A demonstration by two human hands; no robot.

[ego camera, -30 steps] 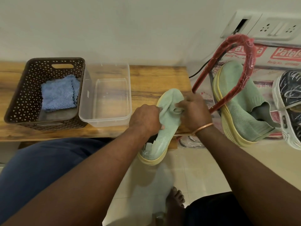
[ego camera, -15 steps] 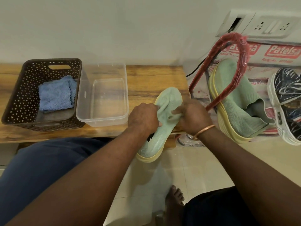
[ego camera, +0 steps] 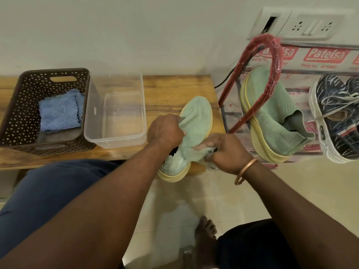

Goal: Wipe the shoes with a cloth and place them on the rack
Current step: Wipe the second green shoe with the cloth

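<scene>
Our left grip (ego camera: 165,131) clutches the green shoe (ego camera: 198,117) by the worktop (ego camera: 171,90). Right grip (ego camera: 227,152) pinches cloth (ego camera: 203,152) against it

The left forearm (ego camera: 108,195) comes in from 7 o'clock and the right forearm (ego camera: 287,202) from 5 o'clock, and they meet near the centre. The left hand (ego camera: 165,131), knuckles up, curls its fingers round a shoe (ego camera: 198,113). The right hand (ego camera: 227,152), at 4 o'clock from the left, pinches a cloth (ego camera: 201,152) against the shoe. It wears a bangle (ego camera: 245,171) at the wrist. A bare foot (ego camera: 206,233) rests at 6 o'clock.
</scene>
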